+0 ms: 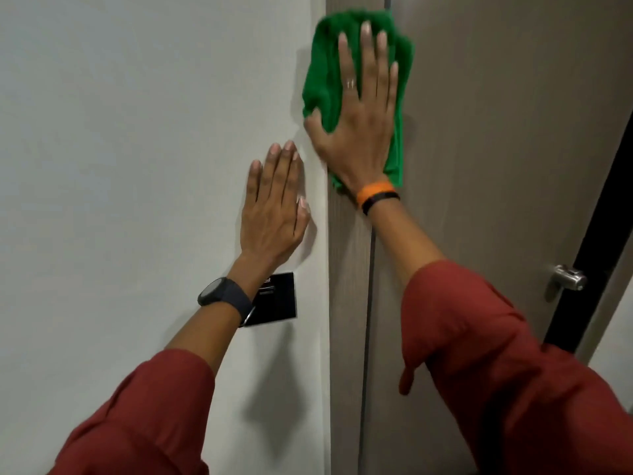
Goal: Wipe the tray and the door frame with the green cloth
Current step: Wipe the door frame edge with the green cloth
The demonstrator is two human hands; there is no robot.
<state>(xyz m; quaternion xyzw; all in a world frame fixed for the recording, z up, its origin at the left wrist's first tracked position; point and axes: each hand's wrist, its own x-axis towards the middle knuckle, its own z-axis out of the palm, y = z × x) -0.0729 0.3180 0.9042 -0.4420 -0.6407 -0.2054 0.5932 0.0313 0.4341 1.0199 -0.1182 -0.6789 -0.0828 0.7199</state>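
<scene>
The green cloth (322,70) lies flat against the brown door frame (347,269), high up near the top of the view. My right hand (359,121) presses on it with the fingers spread, the palm covering the cloth's middle. My left hand (274,214) rests flat on the white wall (137,166) just left of the frame, lower than the right hand, fingers together and holding nothing. No tray is in view.
A black wall switch plate (279,303) sits below my left wrist. The brown door (496,166) fills the right side, with a metal handle (568,277) near its right edge and a dark gap beyond it.
</scene>
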